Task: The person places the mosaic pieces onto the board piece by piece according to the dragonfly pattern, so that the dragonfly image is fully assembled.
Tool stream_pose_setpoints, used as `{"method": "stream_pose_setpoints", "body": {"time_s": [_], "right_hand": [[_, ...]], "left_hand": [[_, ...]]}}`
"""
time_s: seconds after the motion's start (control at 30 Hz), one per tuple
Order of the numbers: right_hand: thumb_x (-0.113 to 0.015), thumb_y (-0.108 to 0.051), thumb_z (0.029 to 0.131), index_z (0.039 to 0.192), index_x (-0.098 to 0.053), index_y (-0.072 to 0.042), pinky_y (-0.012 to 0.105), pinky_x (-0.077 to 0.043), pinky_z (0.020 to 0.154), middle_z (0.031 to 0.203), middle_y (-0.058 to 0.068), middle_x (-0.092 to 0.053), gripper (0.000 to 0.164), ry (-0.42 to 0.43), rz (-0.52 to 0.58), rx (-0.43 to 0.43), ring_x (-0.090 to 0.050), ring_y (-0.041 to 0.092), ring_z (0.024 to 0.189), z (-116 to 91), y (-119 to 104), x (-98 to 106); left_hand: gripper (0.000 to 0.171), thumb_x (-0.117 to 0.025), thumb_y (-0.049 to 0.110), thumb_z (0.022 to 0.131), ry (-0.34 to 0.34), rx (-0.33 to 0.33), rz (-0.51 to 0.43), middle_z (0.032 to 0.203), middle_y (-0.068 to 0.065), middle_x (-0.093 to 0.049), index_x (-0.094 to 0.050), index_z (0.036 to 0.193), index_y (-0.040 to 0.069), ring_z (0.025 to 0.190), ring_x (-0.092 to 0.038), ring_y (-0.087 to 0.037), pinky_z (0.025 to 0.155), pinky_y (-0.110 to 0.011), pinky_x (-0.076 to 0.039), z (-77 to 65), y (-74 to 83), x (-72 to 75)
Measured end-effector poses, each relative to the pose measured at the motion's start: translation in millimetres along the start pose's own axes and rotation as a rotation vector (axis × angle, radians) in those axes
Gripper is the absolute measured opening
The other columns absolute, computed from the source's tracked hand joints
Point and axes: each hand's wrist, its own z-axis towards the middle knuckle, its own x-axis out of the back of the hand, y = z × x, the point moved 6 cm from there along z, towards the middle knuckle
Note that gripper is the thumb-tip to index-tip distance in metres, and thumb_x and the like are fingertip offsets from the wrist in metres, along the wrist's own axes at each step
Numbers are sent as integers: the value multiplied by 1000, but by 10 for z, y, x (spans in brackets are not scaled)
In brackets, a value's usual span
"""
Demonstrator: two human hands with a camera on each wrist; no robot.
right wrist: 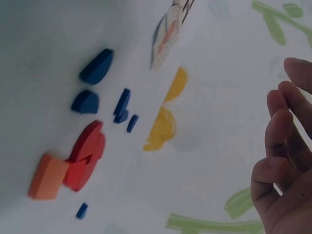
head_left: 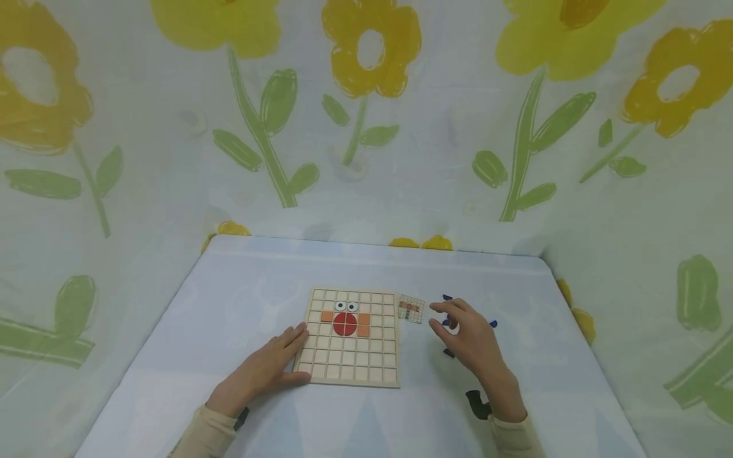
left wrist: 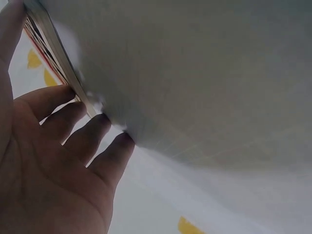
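Observation:
A wooden grid board (head_left: 349, 356) lies on the table. On it sit two white eye tiles (head_left: 346, 306), a red circle (head_left: 345, 324) made of quarter pieces, and a few orange squares (head_left: 363, 331). My left hand (head_left: 269, 362) rests at the board's left edge, fingers extended, thumb near the lower corner. In the left wrist view, the fingertips (left wrist: 126, 139) touch its side. My right hand (head_left: 469, 334) hovers right of a small pattern card (head_left: 411, 308), thumb and forefinger apart, nothing between them. The right wrist view shows its fingers loosely bent.
Loose pieces lie on the table near my right hand: several dark blue ones (right wrist: 96, 67), red ones (right wrist: 87, 158) and an orange block (right wrist: 48, 176). Blue pieces (head_left: 493, 324) show partly around the hand. A flower-printed cloth (head_left: 372, 140) hangs behind the white table (head_left: 275, 267).

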Motion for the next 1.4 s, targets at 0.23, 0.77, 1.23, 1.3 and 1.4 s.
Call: {"method": "stream_pose_setpoints", "body": {"time_s": [0.23,0.77,1.23,1.3,1.4], "right_hand": [[-83,-21,86,117,-75,-15,23,-52,59,107,2,-69,33,-14,-15,-111,-57,15,76,-227,373,78],[-82,-25,87,128,-69,-13,24,-50,60,118,9,-68,45,-200,-84,-328,-58,22,87,-643,1032,177],[-82,-16,86,117,-74,-10,39,-59,75,111,6,-69,33,-402,-78,-429,-56,21,86,-686,1134,-54],[-82,-16,86,116,-73,-10,38,-58,74,110,6,-69,32,-407,-78,-431,-56,21,85,-682,1144,-73],[-82,-16,86,116,-73,-10,35,-57,72,108,5,-68,31,-412,-80,-433,-55,21,83,-677,1149,-86]], "left_hand": [[93,-71,56,88,-10,11,-11,165,-12,-27,-35,157,3,149,-30,-38,120,-54,-28,-15,-20,4],[94,-73,57,87,-6,38,-49,165,-9,-28,-37,156,5,150,-28,-36,121,-53,-26,-25,8,0],[92,-74,54,87,9,24,-49,165,-10,-30,-39,156,3,149,-29,-37,121,-54,-26,-5,5,-4],[92,-74,55,87,11,25,-44,165,-10,-30,-39,156,4,149,-29,-37,121,-53,-27,1,-3,-13],[93,-73,56,87,11,30,-44,165,-9,-29,-38,156,5,150,-28,-37,121,-53,-26,4,-12,-20]]}}
